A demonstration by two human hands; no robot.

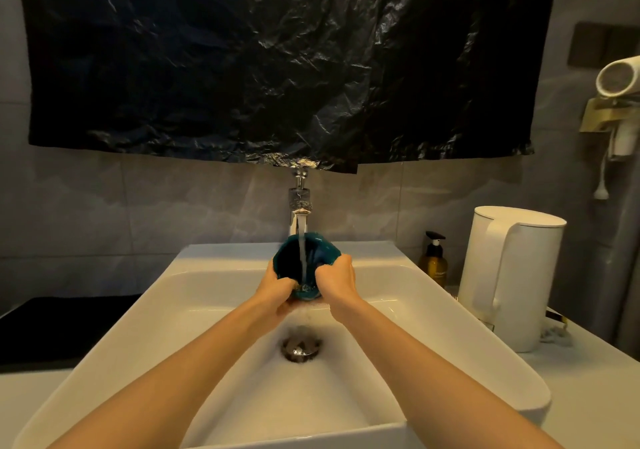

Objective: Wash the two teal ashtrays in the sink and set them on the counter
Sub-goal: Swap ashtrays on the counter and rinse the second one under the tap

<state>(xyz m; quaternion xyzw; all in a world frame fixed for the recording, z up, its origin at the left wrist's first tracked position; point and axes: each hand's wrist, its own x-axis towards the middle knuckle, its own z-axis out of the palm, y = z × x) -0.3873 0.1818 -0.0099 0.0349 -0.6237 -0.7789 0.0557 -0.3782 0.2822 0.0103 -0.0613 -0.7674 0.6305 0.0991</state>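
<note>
A teal ashtray [290,258] is tilted on edge under the running tap [300,203], its hollow side facing me. Water streams down into it and falls on toward the drain [300,346]. My left hand [275,289] grips its left and lower rim. My right hand [337,280] grips its right rim, fingers curled over the edge. Both hands hold it above the white sink [450,327]. A second ashtray does not show in this view.
A white kettle [512,275] stands on the counter to the right, with an amber pump bottle [433,261] behind it. A dark slab [52,331] lies left of the basin. Black plastic sheet [277,61] covers the wall above; a hair dryer [620,78] hangs far right.
</note>
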